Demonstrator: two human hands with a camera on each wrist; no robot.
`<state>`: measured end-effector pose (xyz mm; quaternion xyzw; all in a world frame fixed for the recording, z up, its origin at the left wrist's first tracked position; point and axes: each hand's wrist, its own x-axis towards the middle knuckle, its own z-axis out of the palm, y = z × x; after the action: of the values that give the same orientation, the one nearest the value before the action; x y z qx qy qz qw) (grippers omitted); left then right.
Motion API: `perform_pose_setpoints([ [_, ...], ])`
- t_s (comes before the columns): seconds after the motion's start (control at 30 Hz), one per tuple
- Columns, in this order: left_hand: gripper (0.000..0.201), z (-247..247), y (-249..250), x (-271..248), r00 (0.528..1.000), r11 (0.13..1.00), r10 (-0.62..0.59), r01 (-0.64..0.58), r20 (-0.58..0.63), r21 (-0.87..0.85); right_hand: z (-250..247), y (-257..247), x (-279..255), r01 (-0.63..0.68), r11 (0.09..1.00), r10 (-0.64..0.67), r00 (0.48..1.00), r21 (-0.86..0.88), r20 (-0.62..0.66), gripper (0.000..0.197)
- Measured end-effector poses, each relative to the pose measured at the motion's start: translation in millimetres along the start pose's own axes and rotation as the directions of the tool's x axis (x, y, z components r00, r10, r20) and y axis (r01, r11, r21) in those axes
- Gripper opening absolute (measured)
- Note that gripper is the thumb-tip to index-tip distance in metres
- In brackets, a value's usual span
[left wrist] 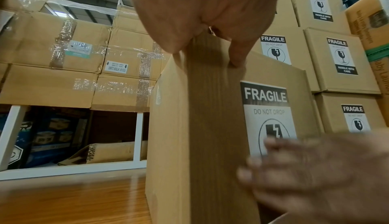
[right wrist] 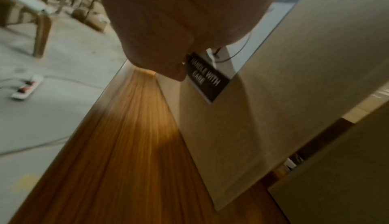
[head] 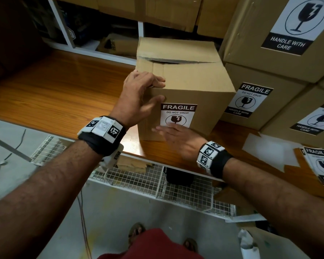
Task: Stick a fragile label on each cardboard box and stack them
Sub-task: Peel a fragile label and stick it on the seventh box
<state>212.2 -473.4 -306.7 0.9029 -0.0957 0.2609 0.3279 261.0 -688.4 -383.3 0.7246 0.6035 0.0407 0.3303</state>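
Head view: the cardboard box [head: 183,86] stands on the wooden table [head: 64,86], at nine o'clock from the labelled stack [head: 269,81]. Left hand [head: 138,94] grips its near top corner; right hand [head: 178,139], fingers flat, smooths the fragile label [head: 178,114].
Left wrist view: thumb clamps the box edge.
Right wrist view: palm lies against the label's lower part.
Labelling looks nearly finished; next comes a two-handed lift onto the stack

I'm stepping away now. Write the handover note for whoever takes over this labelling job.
Left hand grips the top near corner of the cardboard box on the wooden table.
Right hand, fingers flat, presses the fragile label on its front.
Done: label on; labelled stack stands to the right.
Left: stack this box. Spare labels lie at the table's right edge.
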Motion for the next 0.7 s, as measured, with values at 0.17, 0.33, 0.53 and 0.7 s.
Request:
perform_pose_setpoints([
  [0.17,0.018,-2,0,1,1.0,1.0,0.005,-0.005,0.004,-0.01,2,26,-35,-0.215,0.969,0.24,0.93,0.12,-0.277,0.079],
  [0.33,0.022,2,1,0,1.0,1.0,-0.004,0.004,-0.024,-0.015,23,22,-61,-0.368,0.905,0.419,0.858,0.213,-0.297,0.091],
  [0.53,0.02,4,3,-1,0.999,1.0,0.004,-0.005,-0.045,-0.014,48,-20,-58,-0.333,0.892,0.37,0.926,0.307,-0.071,0.089],
  [0.7,0.036,-3,3,-2,1.0,0.999,0.008,-0.009,0.029,0.047,6,-6,-84,-0.356,0.556,0.766,0.571,0.751,-0.296,0.029],
])
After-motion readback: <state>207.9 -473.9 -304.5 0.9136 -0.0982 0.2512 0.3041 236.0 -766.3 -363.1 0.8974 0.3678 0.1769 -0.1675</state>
